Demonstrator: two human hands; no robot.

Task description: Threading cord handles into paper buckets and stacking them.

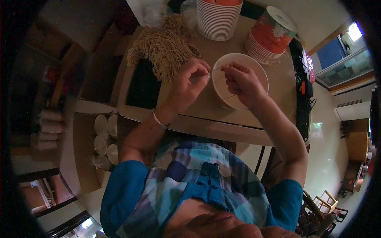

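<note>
Head view: right hand (243,81) curling, pinching thin tan strand (229,96), long axis trailing leftward below grip; left hand (190,84) arching, closure unclear.

1. Brown, flat-topped counter (283,93), softly lit.
2. Pale, glossy floor (323,154) beyond the counter's right edge.
3. Bright white light (355,32) past its far right corner.
4. Dim, shadowed room area (51,87) beyond its left edge.

Tub (222,87): smooth, looks paper. Left of tub: strands (166,47), rough, matt, fibrous. Under tub: table (279,87), matt, smooth.
</note>
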